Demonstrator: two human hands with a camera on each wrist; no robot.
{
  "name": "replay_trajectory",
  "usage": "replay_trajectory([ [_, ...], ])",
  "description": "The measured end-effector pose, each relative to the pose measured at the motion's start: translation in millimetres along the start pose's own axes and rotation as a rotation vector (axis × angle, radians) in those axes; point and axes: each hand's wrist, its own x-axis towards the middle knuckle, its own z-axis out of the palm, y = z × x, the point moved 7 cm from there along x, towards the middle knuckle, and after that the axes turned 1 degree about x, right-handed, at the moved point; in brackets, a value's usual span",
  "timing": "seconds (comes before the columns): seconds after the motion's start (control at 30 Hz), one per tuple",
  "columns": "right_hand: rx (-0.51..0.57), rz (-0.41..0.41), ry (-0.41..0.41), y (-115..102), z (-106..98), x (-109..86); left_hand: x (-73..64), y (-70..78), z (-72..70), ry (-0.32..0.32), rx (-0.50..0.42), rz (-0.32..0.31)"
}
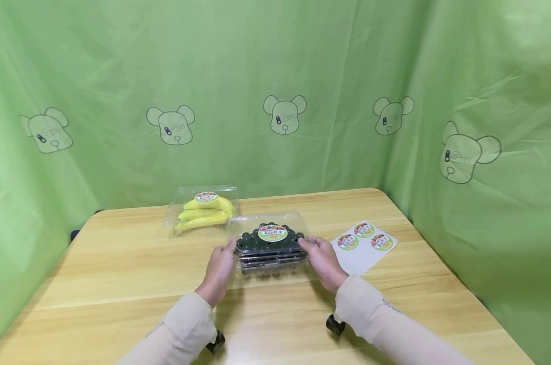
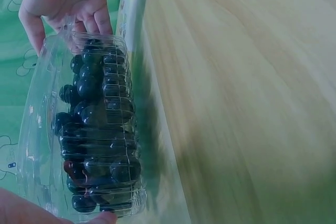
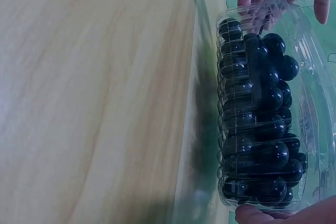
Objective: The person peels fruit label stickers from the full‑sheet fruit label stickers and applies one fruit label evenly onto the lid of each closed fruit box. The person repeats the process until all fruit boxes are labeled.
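Note:
A clear plastic clamshell box [image 1: 273,263] of dark round grapes [image 2: 89,87] is held between both hands, with its lid shut. A round fruit sticker [image 1: 272,233] sits on top of the lid. My left hand [image 1: 220,268] grips the box's left end, thumb on the upper side and fingers lower down. At the opposite end, my right hand [image 1: 325,261] grips it in the same manner. Both wrist views show the box from its ends, with the far hand's fingers at its lower edge. Whether its base touches the table is hard to tell.
Behind and to the left stands another clear box [image 1: 179,195] with yellow bananas [image 1: 204,215] and a matching sticker [image 1: 206,197]. A white sheet [image 1: 359,261] bearing three round stickers lies right of my right hand. Green curtains [image 1: 239,61] enclose the wooden table [image 1: 120,274].

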Motion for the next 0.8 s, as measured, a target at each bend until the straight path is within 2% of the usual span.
replay_trajectory([
  [0.8,-0.049,0.012,0.033,-1,-16,5.2,4.2,8.0,13.2,-0.005,-0.001,0.004],
])
